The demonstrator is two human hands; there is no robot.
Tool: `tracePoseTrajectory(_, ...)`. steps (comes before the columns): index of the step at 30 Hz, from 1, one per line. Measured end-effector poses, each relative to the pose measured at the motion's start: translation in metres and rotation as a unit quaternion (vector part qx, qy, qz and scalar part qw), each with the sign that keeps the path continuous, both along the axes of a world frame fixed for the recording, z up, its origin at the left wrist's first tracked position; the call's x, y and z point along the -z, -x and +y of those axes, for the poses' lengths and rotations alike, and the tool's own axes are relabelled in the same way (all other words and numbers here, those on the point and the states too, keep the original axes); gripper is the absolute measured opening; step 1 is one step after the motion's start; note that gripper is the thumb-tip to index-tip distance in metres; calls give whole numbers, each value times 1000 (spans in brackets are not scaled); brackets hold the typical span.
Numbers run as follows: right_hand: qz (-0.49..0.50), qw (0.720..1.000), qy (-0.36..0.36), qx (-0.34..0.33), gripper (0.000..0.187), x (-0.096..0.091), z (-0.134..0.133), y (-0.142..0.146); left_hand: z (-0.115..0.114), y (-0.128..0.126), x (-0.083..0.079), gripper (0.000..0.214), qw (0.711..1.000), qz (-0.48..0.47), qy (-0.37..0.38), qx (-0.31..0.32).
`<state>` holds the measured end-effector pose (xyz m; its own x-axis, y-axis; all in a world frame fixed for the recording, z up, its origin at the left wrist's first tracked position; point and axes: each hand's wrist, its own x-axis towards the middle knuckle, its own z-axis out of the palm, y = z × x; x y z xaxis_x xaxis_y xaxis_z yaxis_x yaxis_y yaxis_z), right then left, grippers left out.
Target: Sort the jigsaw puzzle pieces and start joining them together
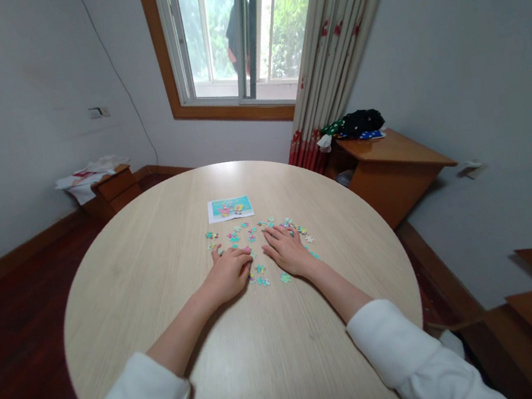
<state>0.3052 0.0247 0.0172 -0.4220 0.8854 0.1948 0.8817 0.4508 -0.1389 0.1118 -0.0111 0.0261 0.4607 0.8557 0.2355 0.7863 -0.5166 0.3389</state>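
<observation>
Small jigsaw puzzle pieces in teal, pink, yellow and white lie loosely spread around both hands on the round wooden table. At the left of the spread, my left hand rests low with its fingers bent over some pieces; whether it grips one is hidden. My right hand lies palm down with fingers spread, its fingertips among pieces on the right side. A single green piece sits just below my right hand. Beyond the pieces lies a picture card with pink and yellow cartoon figures on teal.
By the back left wall stands a low wooden cabinet with white cloth on it. To the right, a wooden desk bears a dark heap of cloth. A patterned curtain hangs beside the window.
</observation>
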Motion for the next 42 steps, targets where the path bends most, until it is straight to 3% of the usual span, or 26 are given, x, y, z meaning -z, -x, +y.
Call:
tracePoseTrajectory(9,34,997,-16,-69,36,3,0,-4,-1,0,-1,31,1000,12,10,-4)
tracePoseTrajectory(15,82,994,-36,-56,29,-1,-1,-4,-1,0,-2,31,1000,9,10,-3)
tracePoseTrajectory(18,106,993,-42,-30,26,-8,0,-9,-1,0,-2,31,1000,4,11,-1)
tracePoseTrajectory(21,149,986,-62,41,23,-19,5,-28,-1,0,-2,31,1000,-1,11,2)
tracePoseTrajectory(24,194,971,-19,138,22,-25,10,-60,-1,1,-1,31,1000,-2,13,2)
tracePoseTrajectory(28,201,955,67,208,15,-25,12,-97,-1,1,-2,29,1000,4,16,-4)
tracePoseTrajectory(32,185,950,140,207,23,-22,11,-106,-1,1,-1,28,1000,10,19,-8)
tracePoseTrajectory(42,226,947,127,188,8,-13,16,-100,1,2,1,28,1000,2,11,-6)
